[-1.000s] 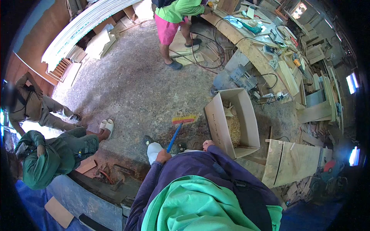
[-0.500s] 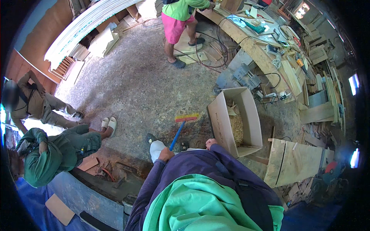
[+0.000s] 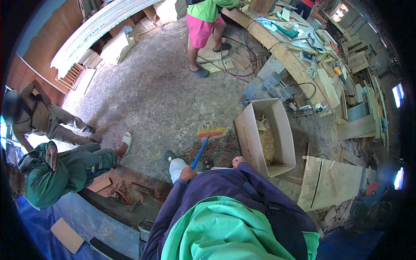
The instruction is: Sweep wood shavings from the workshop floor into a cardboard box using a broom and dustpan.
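Note:
My left hand [image 3: 187, 173] grips the blue handle of a broom [image 3: 203, 146], whose yellow and red bristle head rests on the concrete floor just left of a cardboard box. My right hand [image 3: 238, 162] is closed near the lower left corner of that open cardboard box [image 3: 251, 139], which holds sawdust and wood scraps; what it grips is hidden. My purple sleeves and green top fill the lower middle of the view.
A person in pink shorts [image 3: 202, 31] stands at a long cluttered workbench [image 3: 294, 56] at the far side. Two people [image 3: 56, 167] sit at the left. Wooden panels [image 3: 336, 182] lean at the right. Cables cross the floor.
The view has shifted slightly; the broom head and box sit a little lower in the picture. Both hands keep their places on the broom handle and by the box.

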The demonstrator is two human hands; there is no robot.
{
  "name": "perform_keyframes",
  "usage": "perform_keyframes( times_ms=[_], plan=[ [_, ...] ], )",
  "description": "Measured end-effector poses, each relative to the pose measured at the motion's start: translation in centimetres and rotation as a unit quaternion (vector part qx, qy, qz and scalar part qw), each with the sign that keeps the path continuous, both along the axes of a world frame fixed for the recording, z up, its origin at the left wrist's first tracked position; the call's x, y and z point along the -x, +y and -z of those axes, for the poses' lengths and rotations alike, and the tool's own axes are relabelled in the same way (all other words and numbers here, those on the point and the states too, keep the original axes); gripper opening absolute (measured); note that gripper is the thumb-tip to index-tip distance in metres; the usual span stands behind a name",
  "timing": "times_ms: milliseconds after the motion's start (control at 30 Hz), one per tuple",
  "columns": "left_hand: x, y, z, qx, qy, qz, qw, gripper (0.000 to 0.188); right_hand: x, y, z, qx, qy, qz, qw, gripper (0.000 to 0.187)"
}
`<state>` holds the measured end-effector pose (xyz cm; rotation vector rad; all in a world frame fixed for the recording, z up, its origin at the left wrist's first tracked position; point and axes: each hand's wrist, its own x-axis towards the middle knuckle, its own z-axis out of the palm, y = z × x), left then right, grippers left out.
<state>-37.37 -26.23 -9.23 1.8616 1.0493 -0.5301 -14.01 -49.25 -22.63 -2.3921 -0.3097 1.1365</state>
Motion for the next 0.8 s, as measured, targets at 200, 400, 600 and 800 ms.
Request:
perform_keyframes(
  times_ms=[200,400,600,800],
  plan=[
    [-0.1,0.0,-0.4,-0.005,0.003,-0.014,1.0,0.029,0.0,-0.5,-0.2,-0.014,0.012,0.017,1.0,0.003],
    [0.4,0.3,-1.3,-0.012,0.015,-0.016,1.0,0.03,0.1,-0.5,1.2,-0.059,0.077,0.04,0.994,0.004],
    [0.6,0.2,-1.3,0.001,0.021,-0.029,0.999,0.028,0.6,0.2,-0.3,-0.065,0.085,0.06,0.992,0.004],
    [0.9,0.1,-0.7,0.001,0.009,-0.017,1.0,0.028,-0.4,-0.5,2.0,-0.109,0.21,0.055,0.97,0.003]
  ],
)
